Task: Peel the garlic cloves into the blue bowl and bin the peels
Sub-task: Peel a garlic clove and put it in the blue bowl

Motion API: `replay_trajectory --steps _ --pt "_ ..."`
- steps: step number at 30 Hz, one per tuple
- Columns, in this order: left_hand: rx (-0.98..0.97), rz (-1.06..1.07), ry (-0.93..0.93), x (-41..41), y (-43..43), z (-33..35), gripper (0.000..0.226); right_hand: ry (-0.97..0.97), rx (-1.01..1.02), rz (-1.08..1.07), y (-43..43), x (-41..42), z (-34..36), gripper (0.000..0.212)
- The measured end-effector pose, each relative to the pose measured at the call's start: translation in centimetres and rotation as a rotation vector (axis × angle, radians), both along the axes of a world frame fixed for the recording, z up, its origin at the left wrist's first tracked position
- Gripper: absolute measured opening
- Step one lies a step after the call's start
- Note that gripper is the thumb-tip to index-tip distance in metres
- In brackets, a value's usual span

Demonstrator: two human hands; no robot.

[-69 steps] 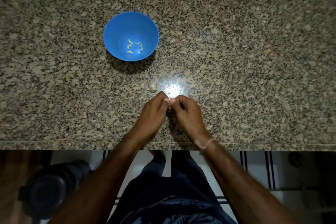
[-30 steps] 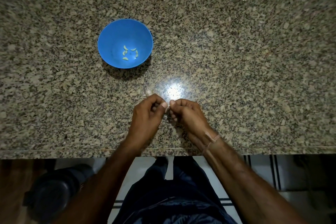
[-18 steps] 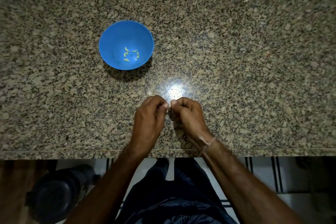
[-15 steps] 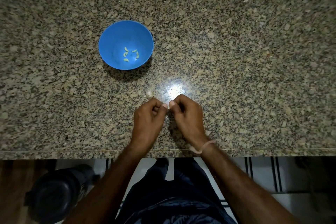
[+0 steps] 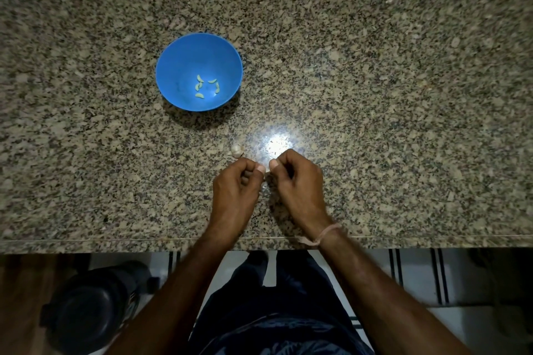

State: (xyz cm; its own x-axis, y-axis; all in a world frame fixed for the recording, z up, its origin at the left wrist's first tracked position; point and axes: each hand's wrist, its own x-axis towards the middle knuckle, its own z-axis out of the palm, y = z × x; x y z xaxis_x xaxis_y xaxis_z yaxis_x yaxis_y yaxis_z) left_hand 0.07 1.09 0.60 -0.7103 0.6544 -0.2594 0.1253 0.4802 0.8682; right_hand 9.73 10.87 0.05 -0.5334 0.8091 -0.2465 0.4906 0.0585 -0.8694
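Note:
A blue bowl (image 5: 178,66) stands on the granite counter (image 5: 375,95) with several peeled pale-green garlic cloves (image 5: 206,86) in its bottom. A small piece of unpeeled garlic (image 5: 237,150) lies on the counter just above my left hand (image 5: 235,187). My left hand and my right hand (image 5: 298,181) meet thumb to thumb near the counter's front and pinch a small garlic clove (image 5: 267,169) between their fingertips. Most of that clove is hidden by the fingers.
A bright light reflection (image 5: 277,143) shines on the counter just beyond my hands. Below the counter's front edge, a dark round bin (image 5: 86,311) stands on the floor at the lower left. My legs and a striped tiled floor (image 5: 418,277) show beneath.
My hands stay together on the clove, with small shifts of the fingers and thumbs. The view has tilted slightly, so the bowl sits lower in the frame than 2.3 s ago.

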Motion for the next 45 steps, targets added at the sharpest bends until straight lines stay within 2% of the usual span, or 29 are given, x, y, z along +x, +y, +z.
replay_trajectory --steps 1,4,8,10,12,15,18,23,29,34,36,38,39,42,43,45 --pt "-0.006 0.030 -0.051 0.0 0.0 -0.2 0.021 -0.029 0.102 0.021 0.1 0.0 -0.2 0.028" --pt "-0.003 0.073 -0.086 0.0 -0.2 -0.4 0.020 -0.014 0.051 -0.021 0.7 0.0 -0.4 0.031" --pt "-0.019 0.106 -0.085 -0.2 -0.3 -0.4 0.017 -0.069 0.062 0.007 1.1 0.7 -1.5 0.014" --pt "-0.030 0.100 -0.070 -0.1 -0.2 -0.7 0.016 -0.065 0.082 0.030 1.0 0.9 -1.6 0.012" --pt "-0.044 0.091 -0.045 0.0 0.0 -0.7 0.015 0.001 0.017 0.045 0.9 1.1 -1.2 0.015" --pt "-0.049 0.077 -0.020 -0.1 0.2 -0.6 0.013 0.097 -0.111 0.074 0.9 0.9 -0.5 0.007" --pt "-0.060 0.040 -0.027 0.0 0.4 -0.2 0.011 0.099 -0.109 0.040 1.2 0.8 -0.6 0.001" --pt "-0.063 -0.038 0.013 -0.1 0.4 0.8 0.011 0.046 0.019 0.080 1.0 0.9 -0.8 0.008" --pt "-0.106 -0.101 0.052 -0.7 0.7 1.0 0.013 -0.013 0.413 0.249 0.8 1.0 -1.0 0.006" --pt "-0.172 -0.004 -0.121 -1.2 1.1 1.0 0.007 -0.049 0.521 0.275 0.5 1.1 -0.9 0.013" --pt "-0.139 0.088 -0.295 -1.0 1.1 1.0 0.007 -0.045 0.533 0.267 0.5 1.0 -1.1 0.012" --pt "-0.078 0.171 -0.416 -0.6 1.0 1.3 0.008 -0.023 0.428 0.212 0.5 0.9 -1.3 0.009" --pt "-0.061 0.176 -0.377 -0.4 0.8 1.3 0.009 -0.010 0.317 0.162 0.4 0.9 -1.2 0.008" --pt "-0.067 0.043 -0.017 0.1 0.2 0.9 0.010 0.009 -0.035 0.012 0.2 0.7 -0.7 0.008" --pt "-0.052 0.022 0.037 0.2 0.2 0.9 0.009 0.016 -0.139 -0.020 0.2 0.7 -0.6 0.008" --pt "-0.027 0.045 0.024 0.3 0.2 0.9 0.009 0.057 -0.361 -0.074 0.3 0.8 -0.7 0.010"
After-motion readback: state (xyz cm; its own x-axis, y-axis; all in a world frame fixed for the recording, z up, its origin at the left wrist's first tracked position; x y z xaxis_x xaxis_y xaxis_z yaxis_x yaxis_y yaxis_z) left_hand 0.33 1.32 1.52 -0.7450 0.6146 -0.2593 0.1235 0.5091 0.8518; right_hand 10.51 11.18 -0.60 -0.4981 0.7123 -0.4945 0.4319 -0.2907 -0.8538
